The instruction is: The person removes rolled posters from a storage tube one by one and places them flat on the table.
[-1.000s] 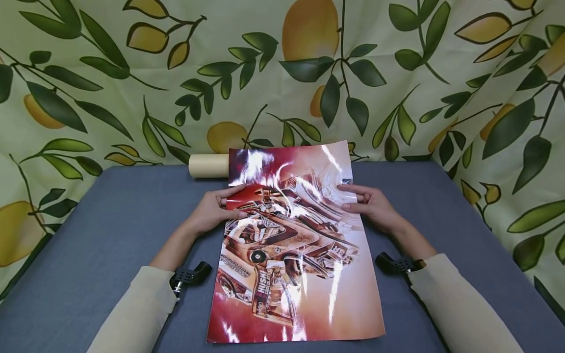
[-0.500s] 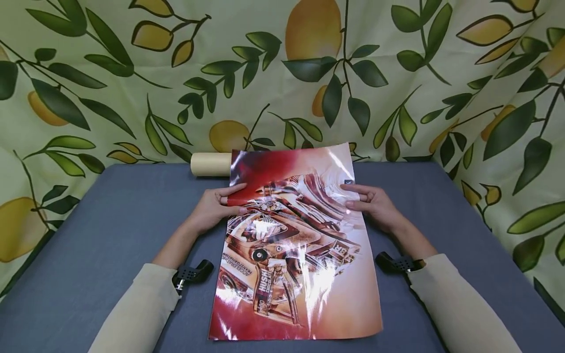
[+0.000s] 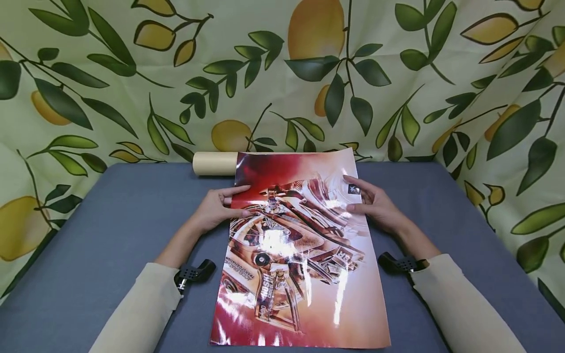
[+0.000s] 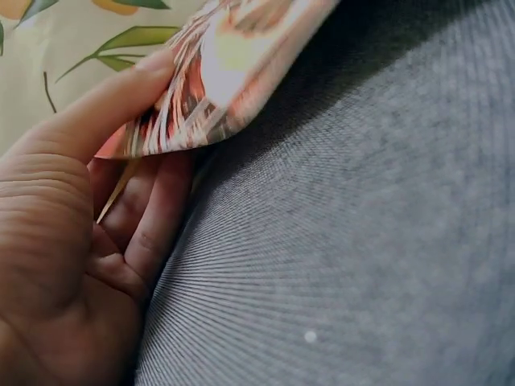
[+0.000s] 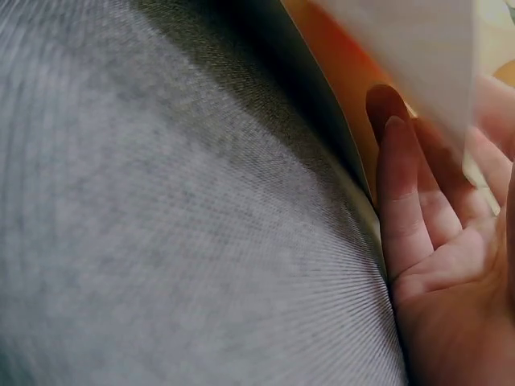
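A glossy poster (image 3: 287, 255) with a red and copper motorcycle picture lies lengthwise before me, its top end overlapping a beige roll (image 3: 215, 163). My left hand (image 3: 215, 208) pinches its left edge, thumb on the printed face and other fingers beneath; the left wrist view shows the thumb pressing on the poster (image 4: 217, 96). At the opposite edge, my right hand (image 3: 375, 203) holds it between thumb and fingers, the index finger stretched along the upper side. In the right wrist view several fingers (image 5: 402, 193) sit under the lifted poster edge (image 5: 410, 56), with an orange printed layer below.
A blue-grey cloth (image 3: 110, 235) covers the table. Behind it hangs a curtain (image 3: 247, 98) with lemons and leaves. Black wrist cameras (image 3: 197, 272) are strapped at both sleeves.
The poster has shifted slightly right and down in the head view. My right index finger has lifted and straightened toward the upper edge; the left hand keeps its hold.
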The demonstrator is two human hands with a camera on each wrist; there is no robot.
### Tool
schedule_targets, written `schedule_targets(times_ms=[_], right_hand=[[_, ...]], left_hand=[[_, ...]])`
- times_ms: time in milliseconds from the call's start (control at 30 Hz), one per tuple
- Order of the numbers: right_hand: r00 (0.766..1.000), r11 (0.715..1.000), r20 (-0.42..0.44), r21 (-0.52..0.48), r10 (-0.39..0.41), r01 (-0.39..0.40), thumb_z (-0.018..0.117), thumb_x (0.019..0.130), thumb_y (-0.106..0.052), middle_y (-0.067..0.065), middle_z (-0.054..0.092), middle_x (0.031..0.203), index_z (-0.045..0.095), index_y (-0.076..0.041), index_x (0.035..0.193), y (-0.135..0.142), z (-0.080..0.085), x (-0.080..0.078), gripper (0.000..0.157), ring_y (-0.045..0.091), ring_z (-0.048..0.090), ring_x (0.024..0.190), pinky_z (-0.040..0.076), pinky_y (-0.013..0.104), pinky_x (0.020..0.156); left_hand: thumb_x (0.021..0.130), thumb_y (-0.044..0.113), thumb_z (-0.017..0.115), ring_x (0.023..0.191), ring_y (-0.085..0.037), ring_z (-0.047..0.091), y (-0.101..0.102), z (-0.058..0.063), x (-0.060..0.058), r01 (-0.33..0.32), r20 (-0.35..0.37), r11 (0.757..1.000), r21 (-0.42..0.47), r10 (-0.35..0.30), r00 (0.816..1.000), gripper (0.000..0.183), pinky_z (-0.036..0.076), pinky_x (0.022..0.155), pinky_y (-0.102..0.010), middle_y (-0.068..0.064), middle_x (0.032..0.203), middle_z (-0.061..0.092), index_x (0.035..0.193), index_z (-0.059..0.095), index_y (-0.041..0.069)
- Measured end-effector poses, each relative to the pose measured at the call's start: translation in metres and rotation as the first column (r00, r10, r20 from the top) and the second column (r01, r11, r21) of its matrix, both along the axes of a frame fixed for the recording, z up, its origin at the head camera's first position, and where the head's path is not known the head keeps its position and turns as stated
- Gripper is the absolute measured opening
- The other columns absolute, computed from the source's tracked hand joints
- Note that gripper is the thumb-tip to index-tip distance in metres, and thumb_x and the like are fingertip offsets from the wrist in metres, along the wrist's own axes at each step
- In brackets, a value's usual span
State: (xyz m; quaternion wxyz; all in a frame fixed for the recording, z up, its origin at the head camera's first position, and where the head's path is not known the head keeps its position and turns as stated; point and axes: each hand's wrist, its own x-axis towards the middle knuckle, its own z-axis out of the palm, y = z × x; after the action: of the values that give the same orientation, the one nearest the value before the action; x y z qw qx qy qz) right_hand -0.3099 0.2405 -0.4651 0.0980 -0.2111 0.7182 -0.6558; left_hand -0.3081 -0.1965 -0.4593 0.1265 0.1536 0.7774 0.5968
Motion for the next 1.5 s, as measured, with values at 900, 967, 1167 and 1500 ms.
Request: schedule_targets(times_ms=[900,967,1167,1500], right_hand=[[1.0,0.997,-0.008,0.077,0.004,-0.003,0.074,0.084,0.009,-0.007,0.064,0.065,0.045,0.001,0.15,0.0029,0.0008,-0.0009,0.072,-0.001,0.054,0.058,0.051,0.017,0.058],[1.0,0.998,-0.006,0.065,0.0,0.0,0.074,0.085,0.008,-0.009,0.061,0.064,0.045,0.0,0.15,0.0035,-0.0003,-0.0004,0.072,-0.002,0.052,0.058,0.05,0.016,0.058],[1.0,0.999,-0.001,0.045,0.024,-0.024,0.071,0.085,0.011,-0.01,0.059,0.061,0.044,0.0,0.151,0.0043,-0.0038,-0.0011,0.071,-0.001,0.053,0.056,0.052,0.017,0.057],[1.0,0.999,0.003,0.035,0.017,-0.017,0.071,0.086,0.01,-0.013,0.051,0.057,0.046,-0.002,0.15,0.0026,-0.0005,-0.0003,0.069,-0.001,0.046,0.051,0.049,0.017,0.054]], left_hand=[[0.081,0.004,0.083,0.052,-0.005,0.027,0.0024,0.0003,-0.0064,-0.017,-0.041,1.0,-0.011,0.017,0.999,0.083,0.032,0.055,-0.021,0.01,0.059,0.027,0.154,0.045,0.018],[0.08,0.003,0.083,0.051,-0.005,0.027,0.0025,-0.001,-0.0075,-0.018,-0.045,1.0,-0.008,0.018,0.999,0.083,0.032,0.054,-0.021,0.01,0.058,0.026,0.153,0.046,0.017],[0.081,0.005,0.084,0.051,-0.005,0.027,0.0029,-0.0023,-0.0069,-0.02,-0.042,0.999,-0.03,0.019,0.999,0.083,0.032,0.055,-0.021,0.011,0.056,0.026,0.153,0.045,0.018],[0.082,0.007,0.084,0.05,-0.005,0.027,0.0031,0.0015,-0.0052,-0.036,-0.049,0.998,-0.053,0.034,0.998,0.082,0.031,0.054,-0.02,0.012,0.056,0.023,0.153,0.045,0.02]])
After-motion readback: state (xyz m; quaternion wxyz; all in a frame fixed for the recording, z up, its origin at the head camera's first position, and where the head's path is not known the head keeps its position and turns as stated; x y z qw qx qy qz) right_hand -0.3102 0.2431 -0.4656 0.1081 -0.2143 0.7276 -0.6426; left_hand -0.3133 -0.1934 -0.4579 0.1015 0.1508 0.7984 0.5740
